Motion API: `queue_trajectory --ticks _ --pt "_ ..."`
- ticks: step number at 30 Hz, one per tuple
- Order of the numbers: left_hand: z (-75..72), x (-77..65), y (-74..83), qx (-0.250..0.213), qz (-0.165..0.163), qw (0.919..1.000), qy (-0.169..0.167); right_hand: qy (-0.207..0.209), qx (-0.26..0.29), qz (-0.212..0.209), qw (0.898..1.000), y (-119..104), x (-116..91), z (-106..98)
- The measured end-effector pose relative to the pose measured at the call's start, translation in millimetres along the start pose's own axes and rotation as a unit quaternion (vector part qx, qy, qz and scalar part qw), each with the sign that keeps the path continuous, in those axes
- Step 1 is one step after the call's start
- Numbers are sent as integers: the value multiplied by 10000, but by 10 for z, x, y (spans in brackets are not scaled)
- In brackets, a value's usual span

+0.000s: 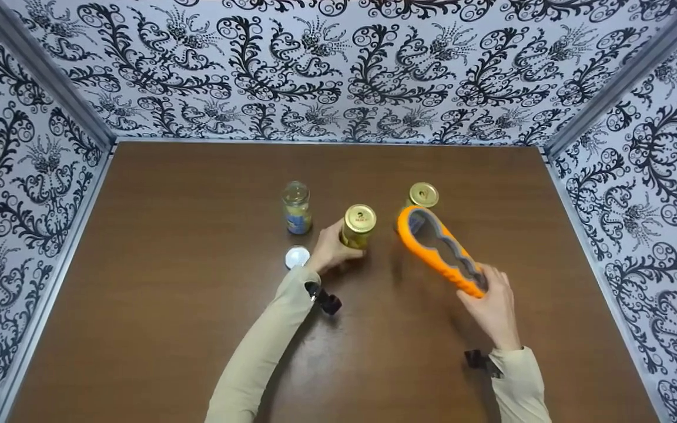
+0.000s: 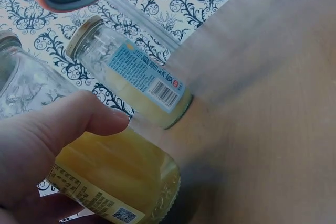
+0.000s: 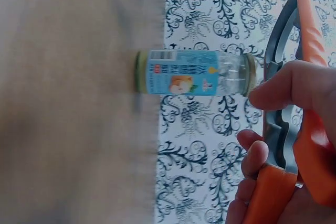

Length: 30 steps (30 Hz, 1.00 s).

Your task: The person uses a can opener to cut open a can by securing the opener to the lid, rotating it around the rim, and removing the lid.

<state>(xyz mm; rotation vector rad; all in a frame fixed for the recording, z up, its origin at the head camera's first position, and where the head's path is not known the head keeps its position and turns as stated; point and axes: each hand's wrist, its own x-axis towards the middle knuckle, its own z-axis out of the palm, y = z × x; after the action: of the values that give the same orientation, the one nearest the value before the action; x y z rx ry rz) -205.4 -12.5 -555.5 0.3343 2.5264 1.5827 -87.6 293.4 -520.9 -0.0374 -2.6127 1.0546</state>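
My left hand [image 1: 331, 249] grips a glass jar [image 1: 357, 234] with a gold lid and yellow contents; in the left wrist view the thumb lies across the glass. My right hand [image 1: 494, 305] holds an orange jar opener [image 1: 432, 255] with a grey, wavy inner edge, raised above the table. Behind the opener's far end stands a second gold-lidded jar [image 1: 424, 195], partly hidden in the head view. Its blue label [image 3: 182, 72] shows in the right wrist view. An uncapped jar [image 1: 297, 208] stands left of the held jar. Beside my left wrist lies a white-faced lid [image 1: 297, 257].
A brown wooden table [image 1: 185, 282] lies under everything. Patterned black-and-white walls [image 1: 315, 70] enclose it at the back and both sides, with grey metal strips [image 1: 620, 76] at the corners.
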Motion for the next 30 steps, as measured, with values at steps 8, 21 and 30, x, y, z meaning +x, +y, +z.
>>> queue_trajectory --ticks 8,21,30 --pt "4 -150 18 -15 68 9997 -235 -45 98 -342 9994 -169 163 -43" --pt "132 -320 53 -122 346 9982 -482 -474 -171 -1231 9911 -377 394 -100" --pt "186 -403 156 103 240 9980 -584 -693 -177 -1790 9812 -505 425 -18"
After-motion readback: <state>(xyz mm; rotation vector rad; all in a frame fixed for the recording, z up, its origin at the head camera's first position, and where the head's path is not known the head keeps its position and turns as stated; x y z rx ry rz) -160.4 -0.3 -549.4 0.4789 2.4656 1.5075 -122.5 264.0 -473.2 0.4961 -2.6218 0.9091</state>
